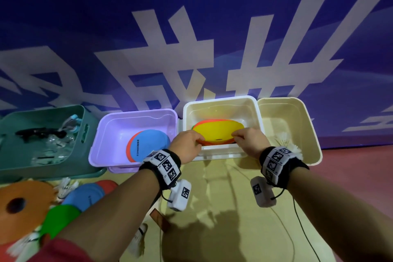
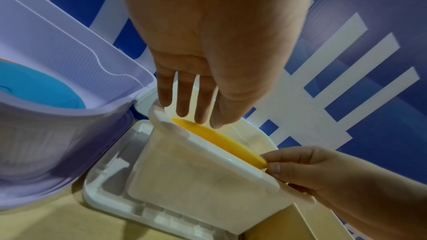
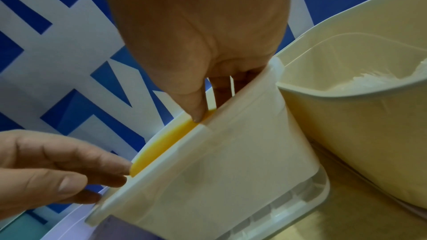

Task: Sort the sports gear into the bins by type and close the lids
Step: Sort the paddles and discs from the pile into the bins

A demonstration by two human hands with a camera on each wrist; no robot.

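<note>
Two hands share one load: your left hand (image 1: 187,145) pinches the near left edge of the yellow disc (image 1: 220,132), and your right hand (image 1: 249,141) pinches its near right edge, thumb on top. That disc tops a stack with orange and green rims showing beneath it. The stack sits tilted in the white bin (image 1: 221,104), its near edge propped at the bin's front rim.

Step in hand, as judged: seating the discs in their bin. Your next move calls for pushing the stack forward and down until it clears the front rim, then letting go with both hands at once. The disc spans nearly the full width of the bin, so keep it centred; side room is slight, and your fingertips lie close against the front wall.

Nearest you, on the floor at left, lie an orange disc (image 1: 23,202), a blue disc (image 1: 85,195), a green disc (image 1: 61,219) and white shuttlecocks (image 1: 66,187), all unsorted. Further out, the purple bin (image 1: 102,134) holds a blue disc on an orange one. Beside it, the green bin (image 1: 12,155) holds dark and clear gear. At right, the cream bin (image 1: 306,117) holds shuttlecocks. No bin is closed; a white lid (image 2: 110,194) lies under the white bin.
</note>
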